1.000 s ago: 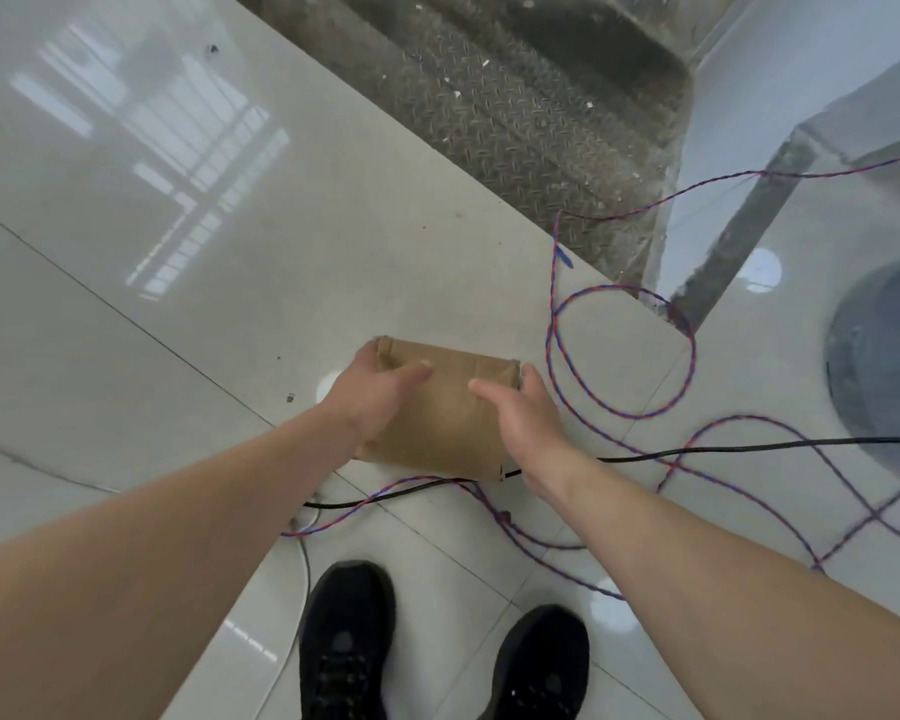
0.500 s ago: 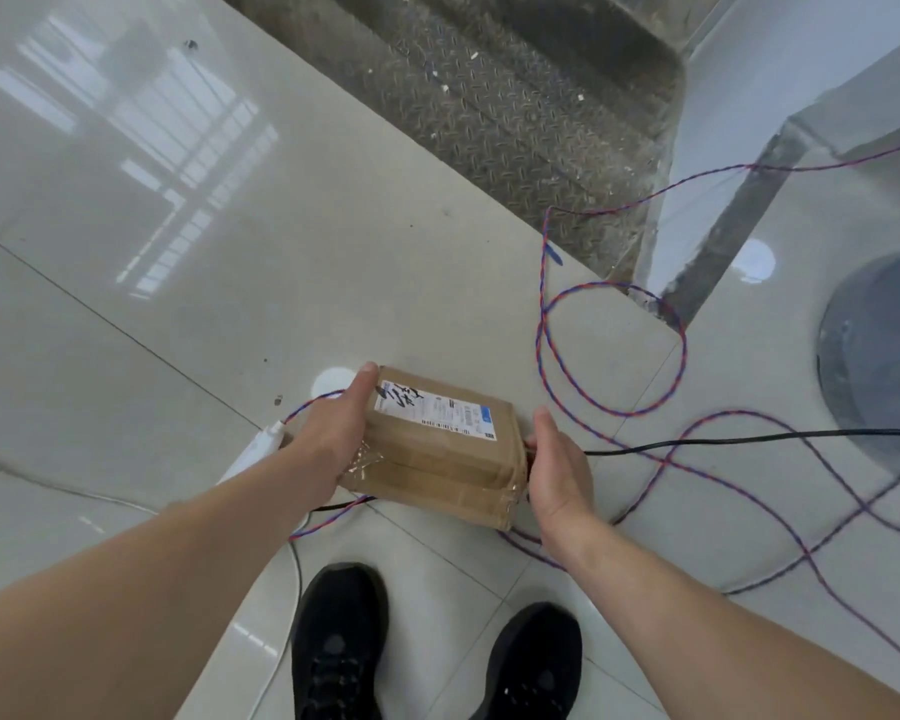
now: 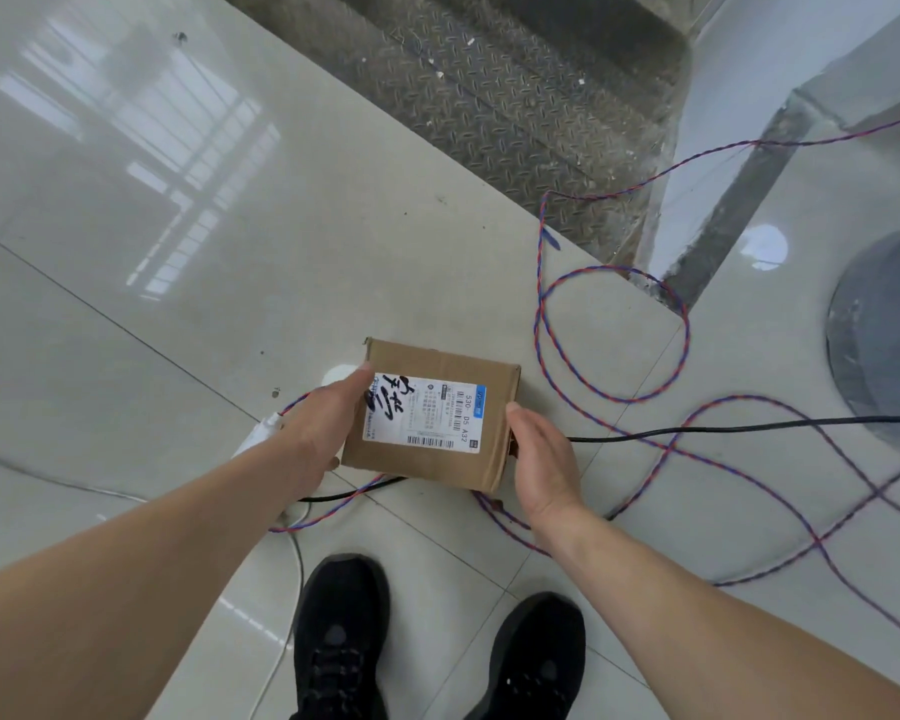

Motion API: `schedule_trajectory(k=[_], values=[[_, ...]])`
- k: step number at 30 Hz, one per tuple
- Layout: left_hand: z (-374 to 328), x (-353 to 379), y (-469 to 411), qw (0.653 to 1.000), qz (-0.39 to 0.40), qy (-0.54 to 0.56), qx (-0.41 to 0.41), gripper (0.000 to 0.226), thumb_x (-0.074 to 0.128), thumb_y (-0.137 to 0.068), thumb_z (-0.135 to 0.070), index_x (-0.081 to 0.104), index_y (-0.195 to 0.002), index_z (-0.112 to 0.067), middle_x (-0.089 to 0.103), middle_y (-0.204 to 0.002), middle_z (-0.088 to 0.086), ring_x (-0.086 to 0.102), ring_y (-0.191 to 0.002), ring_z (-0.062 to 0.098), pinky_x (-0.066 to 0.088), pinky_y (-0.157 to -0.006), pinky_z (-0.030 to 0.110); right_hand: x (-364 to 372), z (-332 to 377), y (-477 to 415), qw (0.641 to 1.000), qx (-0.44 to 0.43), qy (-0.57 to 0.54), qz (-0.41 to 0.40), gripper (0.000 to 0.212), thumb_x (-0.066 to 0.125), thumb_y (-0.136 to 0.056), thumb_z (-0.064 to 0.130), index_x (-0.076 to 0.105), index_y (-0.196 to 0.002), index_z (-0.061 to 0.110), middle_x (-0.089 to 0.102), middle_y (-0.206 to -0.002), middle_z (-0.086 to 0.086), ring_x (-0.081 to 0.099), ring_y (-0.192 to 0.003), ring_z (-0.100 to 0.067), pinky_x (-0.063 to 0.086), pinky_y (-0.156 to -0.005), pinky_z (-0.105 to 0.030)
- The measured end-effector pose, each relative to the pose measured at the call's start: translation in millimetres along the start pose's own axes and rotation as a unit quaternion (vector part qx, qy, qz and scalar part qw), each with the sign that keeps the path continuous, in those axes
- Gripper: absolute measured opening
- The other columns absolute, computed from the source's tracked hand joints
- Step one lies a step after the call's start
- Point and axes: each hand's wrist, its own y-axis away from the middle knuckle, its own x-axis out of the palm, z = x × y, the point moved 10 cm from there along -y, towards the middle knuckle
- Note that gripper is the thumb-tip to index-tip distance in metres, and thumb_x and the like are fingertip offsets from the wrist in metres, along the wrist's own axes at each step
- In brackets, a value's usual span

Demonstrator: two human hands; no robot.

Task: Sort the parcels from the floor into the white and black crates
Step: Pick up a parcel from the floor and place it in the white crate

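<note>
Since half a second ago we have tipped the cardboard parcel up toward us, so its white shipping label now faces the camera squarely. Our left hand grips the parcel's left side, thumb on the label, while our right hand cups the right end, fingers tucked out of sight underneath. Between both hands the parcel is held off the tiled floor, above a twisted red-and-blue cable and our black shoes.

Brown cardboard parcel, closed, one corner flap slightly lifted. White shipping label with barcodes and black handwriting faces up. Held roughly level above tiled floor, between both hands.
</note>
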Motion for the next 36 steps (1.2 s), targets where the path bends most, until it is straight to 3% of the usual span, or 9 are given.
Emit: schedule_trajectory(k=[4,7,11,14,19,22,25,27,36], values=[[1,16,7,0.999,0.029,0.03,-0.003,0.06,0.043,-0.089,-0.076,0.06,-0.131,-0.036,0.055,-0.142,-0.008,0.044,-0.136,0.023,0.028,-0.108,0.051,17,0,2,0.999,0.018,-0.009,0.051,0.043,0.044,-0.072,0.076,0.075,-0.085,0.048,0.078,-0.094,0.012,0.07,-0.102,-0.02,0.053,-0.101,-0.053],[-9,16,29,0.999,0.028,0.033,0.006,0.065,0.043,-0.083,-0.081,0.058,-0.131,-0.039,0.059,-0.136,-0.008,0.051,-0.128,0.024,0.03,-0.102,0.051,10,18,13,0.999,-0.006,-0.015,0.031,0.057,0.041,-0.072,0.078,0.076,-0.091,0.037,0.078,-0.095,0.005,0.071,-0.1,-0.026,0.05,-0.101,-0.056],[-33,8,78,0.998,0.026,0.027,0.041,0.08,0.05,-0.061,-0.079,0.061,-0.125,-0.033,0.071,-0.116,-0.003,0.065,-0.111,0.029,0.043,-0.105,0.055,-13,56,51,0.999,-0.036,-0.007,0.0,0.063,0.036,-0.073,0.073,0.073,-0.085,0.022,0.077,-0.084,-0.001,0.07,-0.091,-0.033,0.053,-0.094,-0.052],[-58,0,136,0.997,0.023,0.027,0.066,0.086,0.053,-0.054,-0.077,0.056,-0.125,-0.03,0.071,-0.112,0.002,0.069,-0.104,0.03,0.051,-0.098,0.057,-41,77,97,0.999,-0.015,-0.024,-0.045,0.08,0.037,-0.068,0.079,0.073,-0.097,0.014,0.077,-0.087,-0.001,0.071,-0.091,-0.027,0.054,-0.086,-0.04],[-102,-11,260,0.994,0.041,-0.003,0.104,0.059,0.052,-0.084,-0.065,0.052,-0.126,-0.023,0.067,-0.108,0.005,0.067,-0.097,0.03,0.055,-0.08,0.043,-90,127,201,0.992,-0.008,-0.064,-0.105,0.077,0.039,-0.074,0.079,0.07,-0.105,0.016,0.075,-0.091,0.004,0.069,-0.095,-0.022,0.053,-0.09,-0.042],[-129,-20,335,0.99,0.044,-0.04,0.126,0.057,0.051,-0.079,-0.063,0.053,-0.121,-0.025,0.065,-0.107,0.004,0.067,-0.098,0.031,0.053,-0.088,0.051,-119,155,266,0.989,-0.01,-0.071,-0.132,0.072,0.04,-0.077,0.078,0.067,-0.102,0.017,0.074,-0.094,0.002,0.068,-0.094,-0.024,0.054,-0.09,-0.045],[-153,-22,405,0.984,0.067,-0.079,0.146,0.046,0.047,-0.09,-0.058,0.053,-0.121,-0.026,0.065,-0.11,0.005,0.068,-0.098,0.031,0.055,-0.086,0.059,-150,181,329,0.984,-0.027,-0.076,-0.16,0.069,0.037,-0.08,0.077,0.06,-0.094,0.014,0.071,-0.088,-0.001,0.066,-0.085,-0.026,0.051,-0.076,-0.04],[-165,-20,448,0.978,0.08,-0.107,0.158,0.044,0.043,-0.091,-0.058,0.053,-0.121,-0.027,0.065,-0.113,0.005,0.067,-0.098,0.031,0.058,-0.083,0.055,-172,197,372,0.978,-0.039,-0.084,-0.185,0.063,0.036,-0.081,0.075,0.057,-0.091,0.015,0.068,-0.081,0.002,0.063,-0.078,-0.022,0.045,-0.068,-0.036],[-184,47,613,0.934,0.175,-0.236,0.204,0.054,0.043,-0.086,-0.064,0.053,-0.121,-0.024,0.064,-0.11,0.004,0.068,-0.085,0.029,0.055,-0.065,0.04,-276,183,528,0.934,-0.02,-0.185,-0.307,0.07,0.038,-0.079,0.074,0.063,-0.094,0.01,0.074,-0.079,0.0,0.07,-0.081,-0.023,0.051,-0.072,-0.037]])
